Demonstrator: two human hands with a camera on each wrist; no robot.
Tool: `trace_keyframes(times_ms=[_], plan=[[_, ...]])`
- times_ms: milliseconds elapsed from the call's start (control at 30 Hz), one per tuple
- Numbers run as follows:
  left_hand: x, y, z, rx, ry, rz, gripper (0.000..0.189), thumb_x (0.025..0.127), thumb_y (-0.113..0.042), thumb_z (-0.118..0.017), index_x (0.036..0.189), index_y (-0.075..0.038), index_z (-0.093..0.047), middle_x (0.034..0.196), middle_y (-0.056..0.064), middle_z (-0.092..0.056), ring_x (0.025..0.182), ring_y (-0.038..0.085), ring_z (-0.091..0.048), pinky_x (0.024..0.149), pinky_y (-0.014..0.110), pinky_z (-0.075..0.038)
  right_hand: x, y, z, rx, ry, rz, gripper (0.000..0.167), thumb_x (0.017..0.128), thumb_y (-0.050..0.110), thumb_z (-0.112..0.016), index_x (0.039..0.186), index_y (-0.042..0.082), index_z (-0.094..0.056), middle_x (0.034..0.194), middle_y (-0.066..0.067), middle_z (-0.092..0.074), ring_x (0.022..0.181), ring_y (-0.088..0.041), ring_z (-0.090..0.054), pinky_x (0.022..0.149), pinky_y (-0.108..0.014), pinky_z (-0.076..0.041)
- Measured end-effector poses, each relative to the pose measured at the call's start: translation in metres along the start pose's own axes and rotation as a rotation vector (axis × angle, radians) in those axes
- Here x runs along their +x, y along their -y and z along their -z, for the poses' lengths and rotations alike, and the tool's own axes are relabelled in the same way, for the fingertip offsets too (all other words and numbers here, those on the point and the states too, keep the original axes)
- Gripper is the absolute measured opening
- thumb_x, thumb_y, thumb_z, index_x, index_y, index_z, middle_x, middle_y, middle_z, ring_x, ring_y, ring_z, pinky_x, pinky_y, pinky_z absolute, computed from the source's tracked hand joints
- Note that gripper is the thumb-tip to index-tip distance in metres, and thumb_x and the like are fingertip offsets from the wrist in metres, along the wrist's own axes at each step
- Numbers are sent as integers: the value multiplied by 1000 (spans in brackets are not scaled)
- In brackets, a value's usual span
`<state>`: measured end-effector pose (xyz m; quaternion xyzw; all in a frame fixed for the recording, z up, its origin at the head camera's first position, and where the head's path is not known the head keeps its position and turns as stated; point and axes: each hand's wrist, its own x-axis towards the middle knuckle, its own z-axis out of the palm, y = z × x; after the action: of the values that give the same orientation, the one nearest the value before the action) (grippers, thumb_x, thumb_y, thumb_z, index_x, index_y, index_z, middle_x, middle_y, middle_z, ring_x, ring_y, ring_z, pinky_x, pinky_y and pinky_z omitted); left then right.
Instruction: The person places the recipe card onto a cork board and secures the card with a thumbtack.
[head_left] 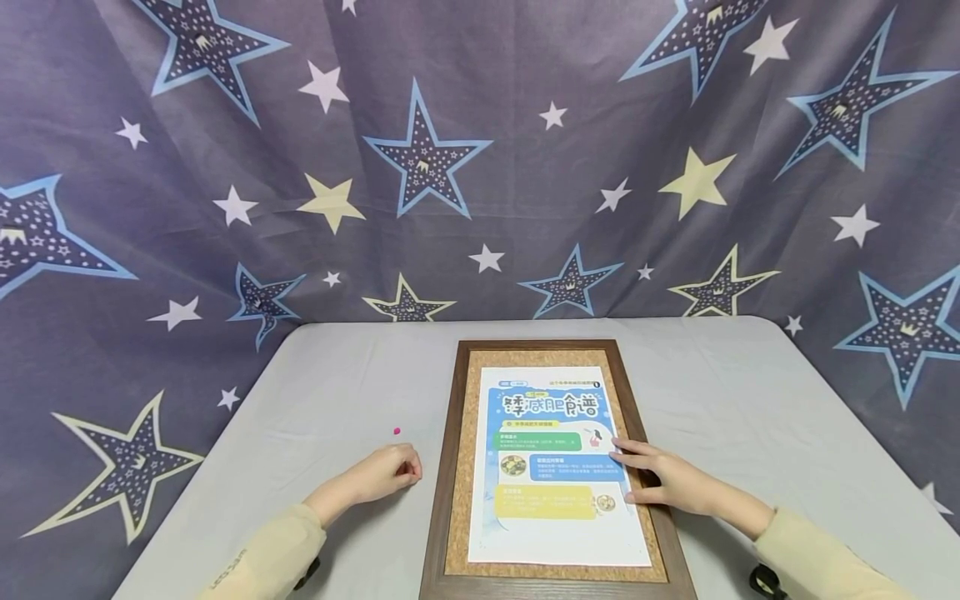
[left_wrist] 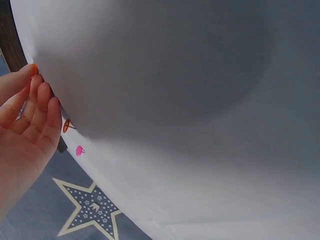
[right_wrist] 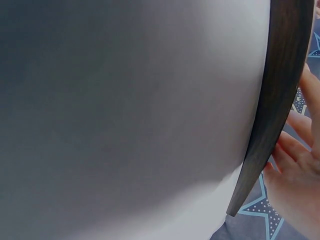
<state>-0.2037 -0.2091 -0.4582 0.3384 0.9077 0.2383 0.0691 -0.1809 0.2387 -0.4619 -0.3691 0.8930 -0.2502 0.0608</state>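
Note:
My left hand [head_left: 382, 473] is over the table to the left of the cork board. In the left wrist view its thumb and forefinger pinch a small orange thumbtack [left_wrist: 34, 69]. Past the fingers, an orange-brown thumbtack [left_wrist: 67, 126] and a pink thumbtack [left_wrist: 79, 150] lie on the table. A printed poster [head_left: 558, 537] lies on the cork board [head_left: 459, 517], which has a dark brown wooden frame [head_left: 442, 467]. With fingers spread, my right hand [head_left: 671, 479] rests across the frame's right side, fingertips at the poster's right edge.
The table [head_left: 360, 375] has a light grey cover. Behind and beside it hangs a dark curtain [head_left: 517, 192] printed with stars. Only the pink tack shows clearly in the head view.

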Motion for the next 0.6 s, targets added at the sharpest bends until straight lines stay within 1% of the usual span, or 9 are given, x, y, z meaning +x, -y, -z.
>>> trace_keyframes(times_ms=[133, 333, 467, 600], plan=[[1, -1, 2, -22, -2, 4, 9, 79, 2, -60, 74, -6, -58, 72, -4, -52, 65, 2, -47, 58, 19, -43, 0, 0, 0, 5, 0, -4, 62, 82, 39, -57, 124, -4, -47, 133, -24, -35, 117, -41, -37, 86, -48, -40], [7, -1, 7, -61, -3, 34, 6, 80, 1, -60, 76, -4, -60, 74, -3, -55, 67, 4, -49, 62, 20, -45, 0, 0, -1, 3, -2, -6, 62, 82, 40, -57, 124, -4, -47, 133, -23, -35, 117, -41, -37, 86, -48, -40], [16, -3, 12, -71, -22, 48, 5, 80, 2, -58, 78, -3, -61, 76, -2, -56, 68, 5, -51, 63, 20, -46, 0, 0, -1, 4, -3, -4, 62, 82, 40, -57, 124, -4, -47, 134, -23, -35, 117, -41, -37, 86, -48, -40], [29, -6, 17, -86, -50, 47, 3, 81, 1, -58, 80, 0, -61, 76, 1, -57, 66, 7, -51, 61, 19, -46, 0, -1, -1, 0, -9, 2, 62, 82, 40, -57, 124, -5, -47, 133, -24, -36, 117, -41, -37, 86, -47, -40]])
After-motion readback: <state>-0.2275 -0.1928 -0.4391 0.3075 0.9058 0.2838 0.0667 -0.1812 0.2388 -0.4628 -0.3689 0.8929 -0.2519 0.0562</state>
